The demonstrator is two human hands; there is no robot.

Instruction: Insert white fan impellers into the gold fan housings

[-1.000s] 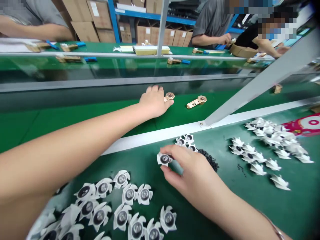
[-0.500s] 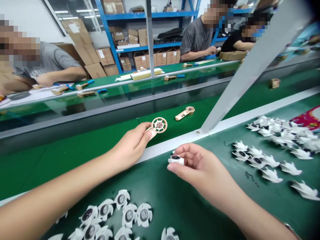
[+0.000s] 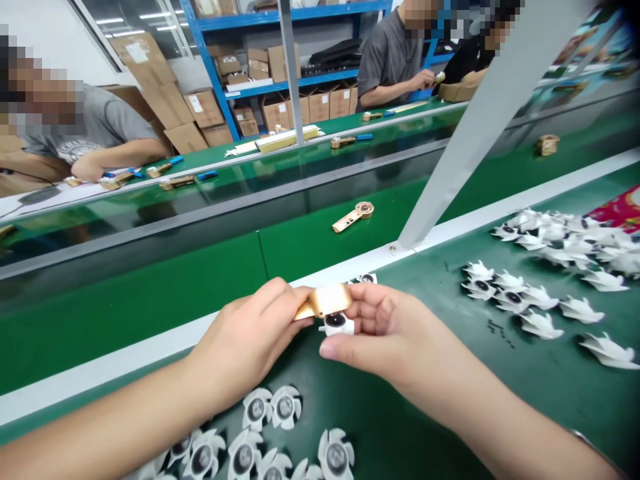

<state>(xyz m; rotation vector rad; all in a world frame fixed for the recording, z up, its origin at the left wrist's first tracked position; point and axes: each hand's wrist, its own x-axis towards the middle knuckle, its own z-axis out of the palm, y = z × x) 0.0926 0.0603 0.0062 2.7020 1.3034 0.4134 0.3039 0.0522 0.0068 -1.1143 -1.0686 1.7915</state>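
Note:
My left hand (image 3: 250,337) pinches a gold metal part (image 3: 324,300) by its flat handle. My right hand (image 3: 380,333) grips a small white fan blade (image 3: 336,324) with a dark round centre, just under the gold part. The two pieces touch or nearly touch over the green worktop (image 3: 430,400). A second gold part (image 3: 353,217) lies on the green conveyor belt (image 3: 200,280) beyond my hands.
White fan blades lie in a pile at the front (image 3: 270,447) and another pile at the right (image 3: 545,267). A slanted grey bar (image 3: 480,113) rises from the white rail (image 3: 125,357). People work across the far bench (image 3: 280,143), with cartons on blue shelves behind them.
My left hand brought the gold part from over the belt back to my right hand. The right hand stayed holding the white fan blade. The camera tilted up a little.

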